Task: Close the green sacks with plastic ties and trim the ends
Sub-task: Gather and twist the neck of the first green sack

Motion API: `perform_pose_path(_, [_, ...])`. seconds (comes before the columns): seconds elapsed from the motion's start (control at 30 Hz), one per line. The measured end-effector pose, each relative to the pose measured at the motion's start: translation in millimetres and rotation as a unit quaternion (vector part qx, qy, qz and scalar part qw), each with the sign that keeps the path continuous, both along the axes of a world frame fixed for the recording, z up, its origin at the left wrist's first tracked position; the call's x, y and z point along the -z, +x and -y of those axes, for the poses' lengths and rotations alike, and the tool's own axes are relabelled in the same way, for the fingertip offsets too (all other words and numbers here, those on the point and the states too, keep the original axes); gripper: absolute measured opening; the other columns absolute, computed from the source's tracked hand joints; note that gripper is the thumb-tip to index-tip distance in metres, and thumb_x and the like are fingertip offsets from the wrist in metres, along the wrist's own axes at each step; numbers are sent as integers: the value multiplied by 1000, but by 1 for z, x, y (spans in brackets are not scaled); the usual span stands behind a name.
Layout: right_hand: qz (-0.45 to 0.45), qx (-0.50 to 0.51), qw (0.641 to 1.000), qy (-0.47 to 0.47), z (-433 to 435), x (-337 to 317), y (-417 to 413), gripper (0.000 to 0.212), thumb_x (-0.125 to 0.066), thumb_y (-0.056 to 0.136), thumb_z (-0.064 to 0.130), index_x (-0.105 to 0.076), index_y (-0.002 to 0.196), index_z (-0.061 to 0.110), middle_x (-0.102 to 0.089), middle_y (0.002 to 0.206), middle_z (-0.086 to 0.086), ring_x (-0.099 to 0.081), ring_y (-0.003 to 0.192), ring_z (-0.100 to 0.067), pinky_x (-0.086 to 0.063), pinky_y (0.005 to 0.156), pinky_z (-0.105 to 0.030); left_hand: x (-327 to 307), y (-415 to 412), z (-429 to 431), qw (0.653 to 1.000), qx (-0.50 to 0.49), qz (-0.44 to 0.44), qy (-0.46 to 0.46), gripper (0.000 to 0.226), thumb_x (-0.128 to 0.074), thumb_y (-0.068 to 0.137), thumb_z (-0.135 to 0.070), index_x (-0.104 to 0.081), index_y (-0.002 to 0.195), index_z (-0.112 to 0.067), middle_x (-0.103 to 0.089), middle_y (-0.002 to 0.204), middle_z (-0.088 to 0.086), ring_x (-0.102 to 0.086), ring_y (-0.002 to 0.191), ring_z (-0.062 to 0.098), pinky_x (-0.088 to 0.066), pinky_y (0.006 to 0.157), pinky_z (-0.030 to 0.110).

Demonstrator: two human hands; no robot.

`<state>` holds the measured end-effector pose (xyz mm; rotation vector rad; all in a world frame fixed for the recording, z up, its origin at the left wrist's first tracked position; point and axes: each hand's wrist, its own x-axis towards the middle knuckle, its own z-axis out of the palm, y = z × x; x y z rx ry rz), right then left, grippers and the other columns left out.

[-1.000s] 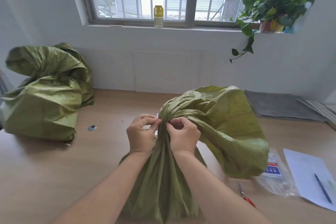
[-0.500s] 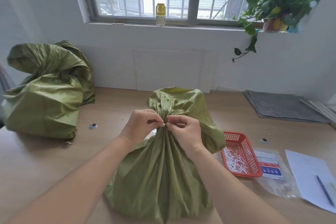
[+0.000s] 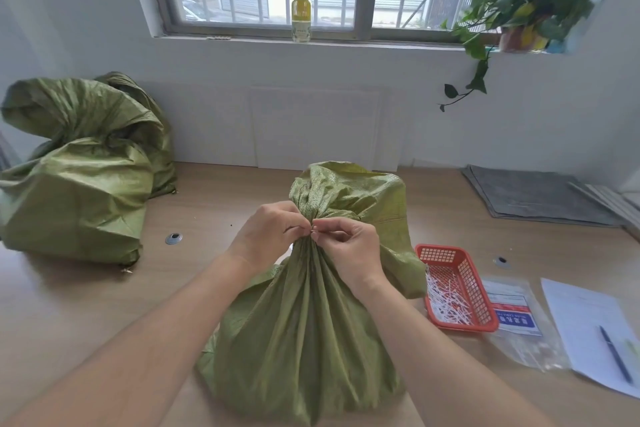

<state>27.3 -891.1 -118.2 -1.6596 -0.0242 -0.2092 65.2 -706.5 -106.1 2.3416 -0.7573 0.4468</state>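
The green sack stands on the bench right in front of the person, its mouth gathered into a tight neck with the spare cloth flaring above. The left hand is closed around that neck from the left, fingers curled into the pleats. The right hand pinches at the same spot with thumb and forefinger narrowed on something very small — probably the plastic tie, though it is too fine to make out.

The cloth looks like thin woven plastic: light, soft enough to pleat, yet springy and rather slick, so the gathers would likely fan open if the grip eased. The best hold seems to be just where the hands are, at the narrowest part of the neck, with the tie cinched below the flare so it cannot slide off.

A second green sack lies well apart at the left of the bench. To the right, just beside the sack in hand, a red basket holds white tie pieces.
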Motion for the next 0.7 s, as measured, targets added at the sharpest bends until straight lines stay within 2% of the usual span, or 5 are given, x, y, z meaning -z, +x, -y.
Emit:
perform_pose_path(0.2, [7,13,1000,-14,-4,2,2,15,-86,82,7,-83,93,17,-81,87,7,-77,84,-15,-62,88,-33,3,1,-2,1000,3,3,6,10,-78,88,-8,-84,87,-17,-67,83,-4,-60,71,11,-48,66,27])
perform_pose_path(0.37, [12,17,999,-32,-4,-1,0,14,-86,82,8,-83,91,18,-80,83,8,-77,81,-12,-61,85,-26,3,1,-2,1000,1,4,8,9,-79,88,-8,-84,89,-16,-69,84,-1,-62,71,13,-50,65,30])
perform_pose_path(0.53, [50,17,992,-117,-6,-5,0,19,-81,83,4,-84,87,22,-79,80,14,-74,75,-2,-58,78,-17,3,1,-3,1000,1,11,16,11,-80,86,-6,-84,89,-16,-70,83,0,-64,70,16,-54,64,36])
perform_pose_path(0.7, [70,15,981,-181,-6,-10,1,22,-77,85,0,-82,90,20,-77,81,12,-72,76,-2,-59,79,-19,3,0,-3,1000,10,19,16,11,-80,86,-5,-83,88,-15,-69,83,-1,-65,71,17,-55,64,38])
